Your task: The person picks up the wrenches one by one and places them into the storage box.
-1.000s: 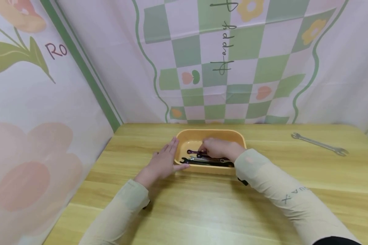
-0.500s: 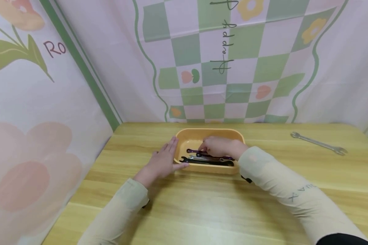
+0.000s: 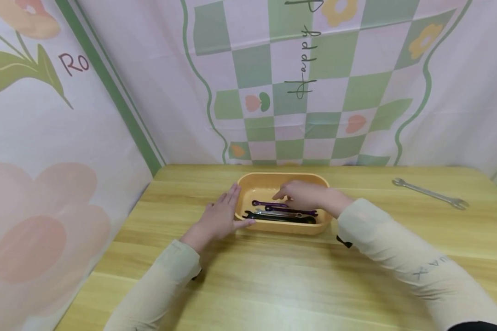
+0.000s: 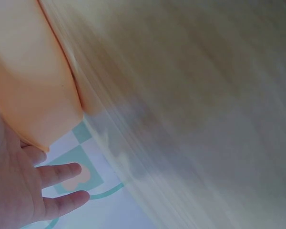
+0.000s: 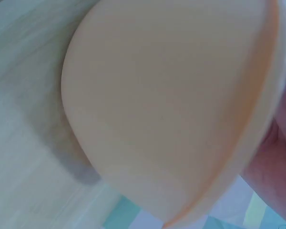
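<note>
An orange-yellow plastic bin (image 3: 281, 227) stands on the table. Along its front wall inside lie several wrenches side by side: a black wrench (image 3: 279, 218), a silver wrench (image 3: 286, 214), a dark purple wrench (image 3: 291, 210) and a shorter purple wrench (image 3: 262, 203). My left hand (image 3: 220, 219) rests against the bin's left end, fingers extended along the outside and thumb on the front rim. Over the inside of the bin is my right hand (image 3: 304, 195), fingers loosely bent just above the short purple wrench, nothing in its grasp. The right wrist view shows mostly the bin's outer wall (image 5: 167, 105).
A larger silver open-ended wrench (image 3: 430, 193) lies on the wooden table (image 3: 281, 280), right of the bin. Behind the table's back edge hangs a checked fabric backdrop (image 3: 290, 110), with a flowered panel (image 3: 66, 184) on the left.
My right hand has let go of the short purple wrench and lifted slightly, its fingers spreading and its forearm shifting right. The wrenches show more fully. My left hand stays put.
</note>
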`<state>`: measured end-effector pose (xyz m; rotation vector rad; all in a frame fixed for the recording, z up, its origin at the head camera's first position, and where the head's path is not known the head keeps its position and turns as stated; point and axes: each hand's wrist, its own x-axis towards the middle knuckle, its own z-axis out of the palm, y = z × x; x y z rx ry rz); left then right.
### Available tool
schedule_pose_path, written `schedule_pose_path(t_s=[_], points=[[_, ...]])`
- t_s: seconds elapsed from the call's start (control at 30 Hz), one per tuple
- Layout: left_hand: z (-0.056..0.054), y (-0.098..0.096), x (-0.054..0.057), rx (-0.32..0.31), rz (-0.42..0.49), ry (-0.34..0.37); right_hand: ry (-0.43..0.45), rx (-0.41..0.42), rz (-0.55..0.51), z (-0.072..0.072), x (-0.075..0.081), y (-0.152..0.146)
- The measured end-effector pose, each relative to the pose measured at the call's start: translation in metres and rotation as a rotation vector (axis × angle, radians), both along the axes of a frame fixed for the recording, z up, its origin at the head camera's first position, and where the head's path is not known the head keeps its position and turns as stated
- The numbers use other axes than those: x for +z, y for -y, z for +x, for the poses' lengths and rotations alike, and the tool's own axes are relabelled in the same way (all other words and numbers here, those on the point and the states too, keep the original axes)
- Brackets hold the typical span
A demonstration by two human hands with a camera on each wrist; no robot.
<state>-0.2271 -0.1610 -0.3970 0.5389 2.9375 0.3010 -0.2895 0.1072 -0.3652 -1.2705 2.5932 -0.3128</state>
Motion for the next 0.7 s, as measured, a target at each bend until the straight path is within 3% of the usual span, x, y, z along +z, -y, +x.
schedule_pose_path(t_s=[0.4,0.7], points=[[0.0,0.0,-0.001,-0.001,-0.009,-0.006,-0.079,0.028,-0.074,0.009,0.009,-0.018],[-0.001,0.001,-0.004,-0.003,0.005,-0.007,-0.066,0.011,-0.149,0.014,0.012,-0.036]])
